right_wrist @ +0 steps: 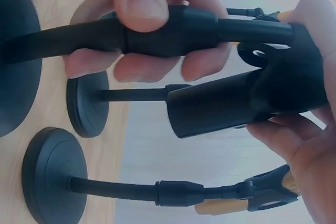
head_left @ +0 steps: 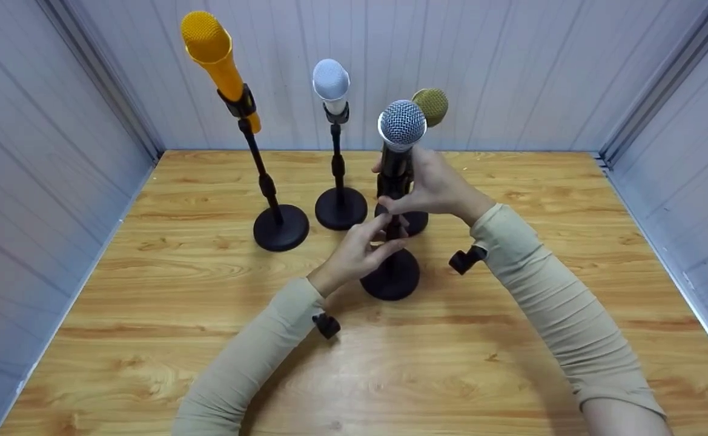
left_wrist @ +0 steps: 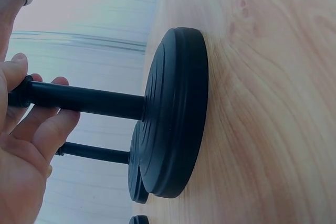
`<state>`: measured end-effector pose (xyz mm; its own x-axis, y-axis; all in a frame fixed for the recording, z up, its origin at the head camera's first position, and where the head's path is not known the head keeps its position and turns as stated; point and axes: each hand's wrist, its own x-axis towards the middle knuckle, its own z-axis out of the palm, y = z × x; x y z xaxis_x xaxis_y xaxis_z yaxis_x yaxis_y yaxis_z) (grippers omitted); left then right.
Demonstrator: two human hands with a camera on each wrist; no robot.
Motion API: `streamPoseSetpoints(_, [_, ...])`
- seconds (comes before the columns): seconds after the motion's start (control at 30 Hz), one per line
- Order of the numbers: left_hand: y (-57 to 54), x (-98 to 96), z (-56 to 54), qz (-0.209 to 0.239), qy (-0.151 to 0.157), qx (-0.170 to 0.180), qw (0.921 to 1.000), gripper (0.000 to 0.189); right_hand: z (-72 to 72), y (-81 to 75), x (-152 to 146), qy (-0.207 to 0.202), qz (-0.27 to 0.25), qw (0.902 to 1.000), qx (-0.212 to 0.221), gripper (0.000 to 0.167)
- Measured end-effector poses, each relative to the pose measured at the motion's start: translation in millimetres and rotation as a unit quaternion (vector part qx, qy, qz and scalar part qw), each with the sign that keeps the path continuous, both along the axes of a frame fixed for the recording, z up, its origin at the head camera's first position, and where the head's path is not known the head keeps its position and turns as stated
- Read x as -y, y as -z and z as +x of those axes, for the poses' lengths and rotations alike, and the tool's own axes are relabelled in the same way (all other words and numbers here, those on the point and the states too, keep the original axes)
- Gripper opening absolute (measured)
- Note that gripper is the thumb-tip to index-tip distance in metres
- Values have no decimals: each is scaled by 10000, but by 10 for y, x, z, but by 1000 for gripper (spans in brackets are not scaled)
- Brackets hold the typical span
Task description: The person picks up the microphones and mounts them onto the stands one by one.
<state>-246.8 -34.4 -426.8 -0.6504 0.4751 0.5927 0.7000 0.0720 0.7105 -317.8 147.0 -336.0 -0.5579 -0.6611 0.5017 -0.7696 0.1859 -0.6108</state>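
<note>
A black microphone with a silver mesh head [head_left: 402,124] sits in the clip [right_wrist: 286,85] of a black desk stand, whose round base [head_left: 391,278] is on the wooden table. My left hand [head_left: 360,251] grips the stand's pole [left_wrist: 89,99], its thumb and fingers on either side near the collar [right_wrist: 168,31]. Higher up, my right hand [head_left: 435,184] holds the microphone around the clip, with the thumb by the clip's joint. Part of the right hand's fingers is hidden behind the microphone.
Behind the held stand is a gold-headed microphone [head_left: 431,107] on its own stand. A white microphone [head_left: 331,82] and a yellow one [head_left: 208,45] stand to the left on black stands. Panelled walls [head_left: 511,72] enclose the table [head_left: 148,303] at the back and sides.
</note>
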Motion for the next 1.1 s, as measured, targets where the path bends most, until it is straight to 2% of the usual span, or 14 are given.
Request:
streamPoseSetpoints(0.23, [-1, 3, 17, -29, -2, 19, 10000, 34, 68, 1, -9, 181, 26, 9969, 765, 89])
streamPoseSetpoints(0.37, [-9, 5, 22, -60, 3, 35, 10000, 39, 109, -6, -8, 198, -105, 9953, 943, 88])
streamPoseSetpoints(0.5, [-9, 12, 23, -100, -6, 72, 9999, 46, 98, 36, -26, 174, -253, 9942, 1034, 80])
streamPoseSetpoints(0.57, [-7, 14, 21, -108, -4, 90, 9999, 49, 91, 65, -29, 96, -373, 9953, 888, 71])
streamPoseSetpoints(0.67, [-11, 14, 14, -99, -5, 58, 9999, 47, 81, 108, -12, -74, -673, 9972, 322, 58])
streamPoseSetpoints(0.77, [-26, 17, 8, -81, -35, -83, 9999, 39, 78, 148, 21, -198, -1055, 9938, -302, 52])
streamPoseSetpoints(0.93, [-43, 20, -2, -93, -63, -220, 9997, 39, 82, 183, 64, -93, -1416, 9863, -842, 55])
streamPoseSetpoints(1.1, [123, 12, -118, -76, -31, -138, 9999, 36, 84, 182, 29, 71, -1181, 9873, -1062, 65])
